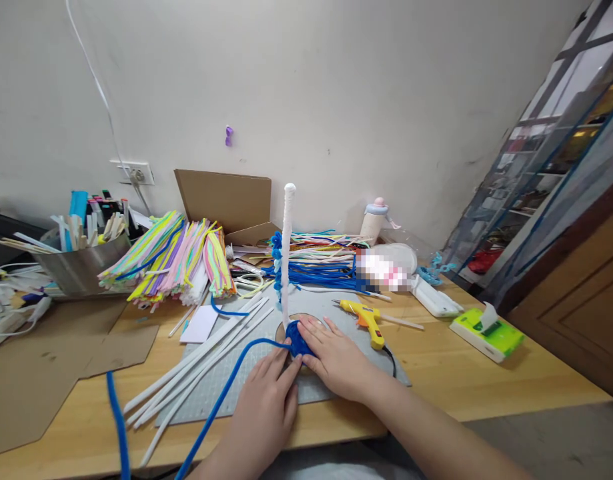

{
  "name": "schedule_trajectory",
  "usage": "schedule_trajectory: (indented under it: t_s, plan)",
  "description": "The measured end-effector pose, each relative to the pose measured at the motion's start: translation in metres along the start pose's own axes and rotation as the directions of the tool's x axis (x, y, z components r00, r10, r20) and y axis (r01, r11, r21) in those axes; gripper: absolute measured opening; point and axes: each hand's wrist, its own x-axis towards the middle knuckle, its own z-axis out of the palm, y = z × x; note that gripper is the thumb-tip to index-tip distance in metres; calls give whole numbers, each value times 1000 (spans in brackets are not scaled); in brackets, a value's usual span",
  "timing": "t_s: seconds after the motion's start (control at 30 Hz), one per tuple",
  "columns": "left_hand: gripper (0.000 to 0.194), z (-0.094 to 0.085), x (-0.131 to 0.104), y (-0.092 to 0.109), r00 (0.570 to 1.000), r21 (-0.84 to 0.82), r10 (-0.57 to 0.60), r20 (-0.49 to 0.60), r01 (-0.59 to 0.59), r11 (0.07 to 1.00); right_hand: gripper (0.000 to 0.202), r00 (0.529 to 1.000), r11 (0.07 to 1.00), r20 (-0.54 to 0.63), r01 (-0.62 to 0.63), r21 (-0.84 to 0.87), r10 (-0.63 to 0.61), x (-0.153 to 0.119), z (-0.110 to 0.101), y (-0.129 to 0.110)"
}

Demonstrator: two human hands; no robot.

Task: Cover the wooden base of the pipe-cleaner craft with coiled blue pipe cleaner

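A blue fuzzy coil (299, 339) lies on a round base (280, 331) on the grey cutting mat (209, 398). From the base a white wrapped post (287, 253) stands upright, with blue fuzzy pieces (277, 267) just behind it. My right hand (332, 355) rests over the coil's right side, its fingers pressed on it. At the lower left edge of the coil, the fingertips of my left hand (270, 393) touch it, close together. A long blue pipe cleaner (226, 390) runs from the coil over my left hand toward the front edge.
Loose white pipe cleaners (186, 373) lie left of my hands. A yellow glue gun (367, 321) is at the right, near a green tissue pack (491, 333). Colourful pipe cleaner bundles (179, 257) and a metal holder (81, 267) stand at back left. Cardboard (41, 373) covers the left.
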Motion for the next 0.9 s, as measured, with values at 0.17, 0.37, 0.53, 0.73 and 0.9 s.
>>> schedule_trajectory:
  t_s: [0.17,0.37,0.53,0.73,0.9]
  plan:
    - [50,1,-1,-1,1000,10,0,-10,0,1000,56,999,989,40,-3,150,-3,2,-5,7]
    - [50,2,-2,-3,999,20,22,-45,-21,1000,52,975,830,-59,-150,538,215,-2,-10,20]
    - [50,3,-2,-3,999,24,21,-46,-20,1000,51,955,933,-84,-256,254,285,-13,-2,23]
    - [50,2,-1,-3,999,20,25,-35,-25,999,40,921,935,-172,-334,117,350,-26,5,19]
    - [50,1,-1,-3,1000,26,22,-20,-21,999,41,927,935,-155,-321,147,343,-23,10,16]
